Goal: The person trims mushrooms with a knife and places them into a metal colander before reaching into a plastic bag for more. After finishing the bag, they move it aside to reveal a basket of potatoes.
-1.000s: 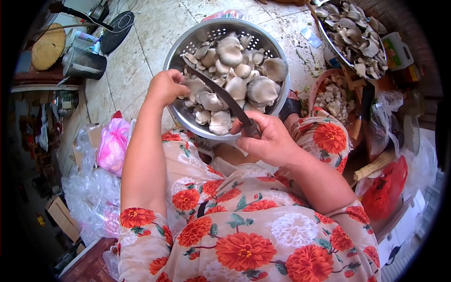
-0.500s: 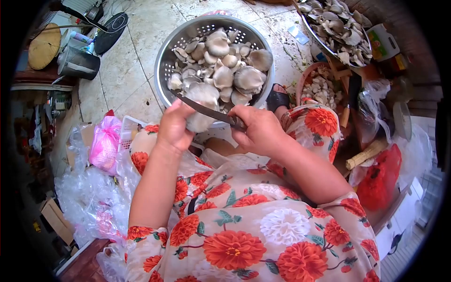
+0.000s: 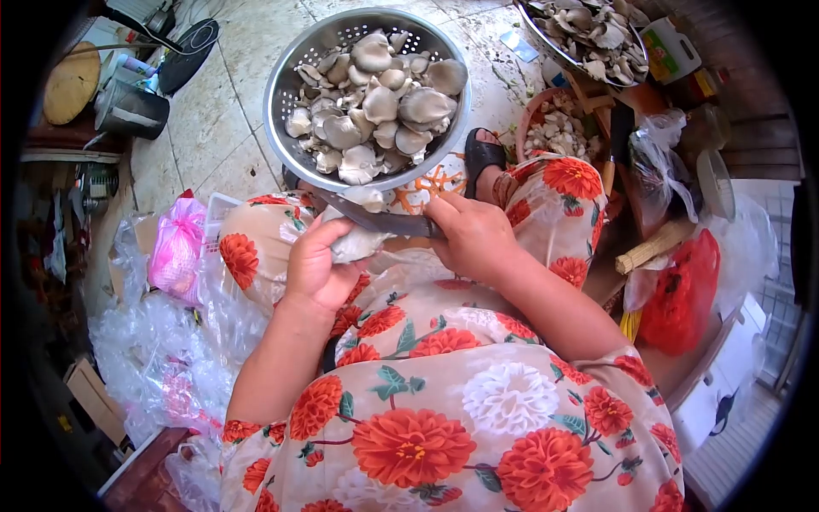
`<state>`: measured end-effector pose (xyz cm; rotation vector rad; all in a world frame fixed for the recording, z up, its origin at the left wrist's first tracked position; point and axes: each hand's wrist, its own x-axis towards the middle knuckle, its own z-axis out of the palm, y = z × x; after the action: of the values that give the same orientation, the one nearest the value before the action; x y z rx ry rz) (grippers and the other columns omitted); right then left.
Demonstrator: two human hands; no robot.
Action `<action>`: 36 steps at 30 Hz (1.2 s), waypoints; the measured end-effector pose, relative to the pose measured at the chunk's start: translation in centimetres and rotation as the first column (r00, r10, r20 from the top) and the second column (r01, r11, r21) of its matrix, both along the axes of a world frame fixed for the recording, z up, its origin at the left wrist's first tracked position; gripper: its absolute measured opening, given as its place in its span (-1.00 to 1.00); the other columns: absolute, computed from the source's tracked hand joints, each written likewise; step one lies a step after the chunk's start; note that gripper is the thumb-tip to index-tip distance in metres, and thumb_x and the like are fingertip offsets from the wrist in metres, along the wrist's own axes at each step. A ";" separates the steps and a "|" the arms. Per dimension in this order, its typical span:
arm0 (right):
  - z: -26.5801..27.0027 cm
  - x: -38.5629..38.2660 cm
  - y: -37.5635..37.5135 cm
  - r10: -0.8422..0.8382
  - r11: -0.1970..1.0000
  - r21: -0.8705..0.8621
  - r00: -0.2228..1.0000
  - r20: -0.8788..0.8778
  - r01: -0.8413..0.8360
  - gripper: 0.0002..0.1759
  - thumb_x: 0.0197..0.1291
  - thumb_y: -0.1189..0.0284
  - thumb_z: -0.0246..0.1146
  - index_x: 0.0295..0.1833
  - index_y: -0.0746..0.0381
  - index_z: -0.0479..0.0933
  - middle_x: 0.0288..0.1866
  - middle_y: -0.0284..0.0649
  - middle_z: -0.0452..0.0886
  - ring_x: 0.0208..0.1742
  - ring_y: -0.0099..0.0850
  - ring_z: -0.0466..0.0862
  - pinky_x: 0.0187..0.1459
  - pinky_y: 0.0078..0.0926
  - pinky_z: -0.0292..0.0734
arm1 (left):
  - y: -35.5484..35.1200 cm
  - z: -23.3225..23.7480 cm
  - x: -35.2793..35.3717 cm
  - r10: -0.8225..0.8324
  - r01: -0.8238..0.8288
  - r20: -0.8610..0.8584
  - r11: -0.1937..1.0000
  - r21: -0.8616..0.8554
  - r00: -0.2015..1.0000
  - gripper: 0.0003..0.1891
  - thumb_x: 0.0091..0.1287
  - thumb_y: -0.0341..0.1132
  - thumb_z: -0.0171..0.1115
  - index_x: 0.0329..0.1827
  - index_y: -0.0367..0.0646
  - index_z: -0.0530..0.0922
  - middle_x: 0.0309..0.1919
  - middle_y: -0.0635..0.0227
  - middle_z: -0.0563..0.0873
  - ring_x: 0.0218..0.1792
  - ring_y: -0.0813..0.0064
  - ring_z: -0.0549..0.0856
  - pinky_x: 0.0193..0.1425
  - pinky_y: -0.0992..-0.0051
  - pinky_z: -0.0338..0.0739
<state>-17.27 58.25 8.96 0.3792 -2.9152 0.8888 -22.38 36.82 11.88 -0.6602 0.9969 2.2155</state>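
My left hand [image 3: 317, 260] is closed around a pale mushroom [image 3: 357, 244], held just below the near rim of the metal colander. In my right hand [image 3: 473, 232] is the handle of a dark-bladed knife [image 3: 384, 222]. Its blade lies across the top of the held mushroom, pointing left, with the tip above my left hand. Several grey-brown oyster mushrooms [image 3: 380, 104] fill the perforated colander [image 3: 284, 154] on the floor in front of me.
At the upper right are a large pan of mushrooms [image 3: 589, 38] and a pink basin [image 3: 529, 115] with pale pieces. A second knife [image 3: 621, 128] stands near it. Plastic bags [image 3: 162, 358] lie at left; a red bag [image 3: 682, 294] is at right.
Both hands have come lower and nearer my lap with the mushroom and knife. The mushroom is turned, its pale side now showing. The view has shifted, so the surroundings sit higher and further left.
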 end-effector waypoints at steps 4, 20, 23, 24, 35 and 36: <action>0.1 2.6 1.6 0.005 1.000 0.023 0.999 0.034 -0.006 -0.75 -0.03 0.39 0.32 -0.23 0.15 0.46 -0.37 -0.20 0.56 -0.36 -0.18 0.64 -0.33 -0.21 0.55 | -1.2 0.2 0.9 -0.044 0.044 -0.023 0.998 0.037 0.999 -0.53 0.27 -0.49 0.10 0.28 -0.19 0.37 0.09 0.23 0.61 0.10 0.23 0.64 0.15 0.16 0.58; 0.4 4.4 2.0 -0.088 0.996 -0.029 0.995 -0.042 0.086 -0.78 -0.08 0.42 0.29 -0.26 0.15 0.46 -0.40 -0.21 0.54 -0.39 -0.19 0.63 -0.36 -0.23 0.55 | 0.1 0.9 2.2 -0.158 0.161 -0.042 0.984 0.072 0.987 -0.49 0.17 -0.53 0.17 0.24 -0.28 0.38 0.06 0.17 0.62 0.08 0.25 0.64 0.22 0.26 0.55; 0.4 4.8 2.3 -0.060 0.998 0.002 0.997 -0.051 0.061 -0.77 -0.10 0.40 0.30 -0.27 0.14 0.46 -0.41 -0.22 0.52 -0.40 -0.20 0.62 -0.37 -0.23 0.54 | -0.6 1.8 2.1 -0.185 0.185 -0.131 0.983 -0.010 0.974 -0.47 0.16 -0.50 0.17 0.26 -0.27 0.36 0.08 0.15 0.60 0.08 0.24 0.64 0.23 0.21 0.54; 0.2 4.6 2.2 -0.047 0.999 -0.014 0.996 -0.082 0.046 -0.76 -0.11 0.40 0.31 -0.27 0.14 0.46 -0.41 -0.23 0.52 -0.40 -0.20 0.62 -0.37 -0.23 0.54 | -0.7 2.1 2.2 -0.228 0.225 -0.132 0.974 -0.034 0.965 -0.47 0.16 -0.50 0.17 0.26 -0.26 0.36 0.08 0.15 0.60 0.09 0.25 0.63 0.24 0.20 0.54; 0.5 4.3 2.8 -0.079 0.994 -0.089 0.986 -0.146 0.067 -0.71 -0.19 0.42 0.34 -0.28 0.15 0.45 -0.42 -0.23 0.49 -0.40 -0.20 0.60 -0.38 -0.24 0.52 | 1.4 2.0 1.9 -0.198 0.190 -0.089 0.978 -0.089 0.976 -0.47 0.17 -0.59 0.18 0.26 -0.29 0.33 0.06 0.17 0.61 0.09 0.25 0.61 0.26 0.23 0.50; 0.4 4.1 2.9 -0.090 0.990 -0.122 0.984 -0.151 0.072 -0.72 -0.17 0.42 0.33 -0.27 0.15 0.46 -0.42 -0.23 0.50 -0.40 -0.19 0.60 -0.38 -0.24 0.53 | 1.4 2.0 1.5 -0.200 0.191 -0.089 0.977 -0.094 0.976 -0.47 0.17 -0.59 0.18 0.26 -0.29 0.33 0.06 0.17 0.61 0.09 0.25 0.61 0.26 0.23 0.50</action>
<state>-13.14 61.14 9.32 0.3044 -2.7017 0.9641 -20.89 38.22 13.87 -0.4718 1.1599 2.0580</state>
